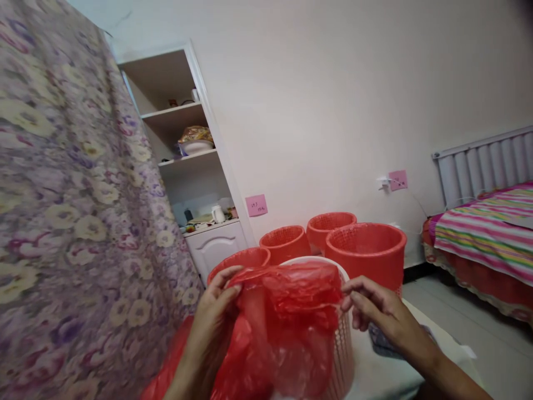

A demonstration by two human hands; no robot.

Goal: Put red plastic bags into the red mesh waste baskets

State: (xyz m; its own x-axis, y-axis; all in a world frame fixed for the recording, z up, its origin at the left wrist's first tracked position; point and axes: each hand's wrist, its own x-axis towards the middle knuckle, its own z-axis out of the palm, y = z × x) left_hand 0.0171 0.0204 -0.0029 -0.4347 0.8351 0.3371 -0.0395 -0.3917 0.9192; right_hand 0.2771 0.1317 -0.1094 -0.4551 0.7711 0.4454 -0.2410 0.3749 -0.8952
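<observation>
A thin red plastic bag [287, 311] is spread over the mouth of a white mesh basket [343, 344] right in front of me. My left hand [214, 316] grips the bag's left edge near the basket rim. My right hand [375, 311] pinches the bag's right edge at the rim. Most of the white basket is hidden by the bag.
Several red mesh baskets [366, 250] stand behind on the white surface [383, 372]. A floral curtain [70, 211] hangs close on the left, a white shelf unit [195, 166] beyond it. At the right are a bed with a striped cover [487, 233] and a radiator [483, 166].
</observation>
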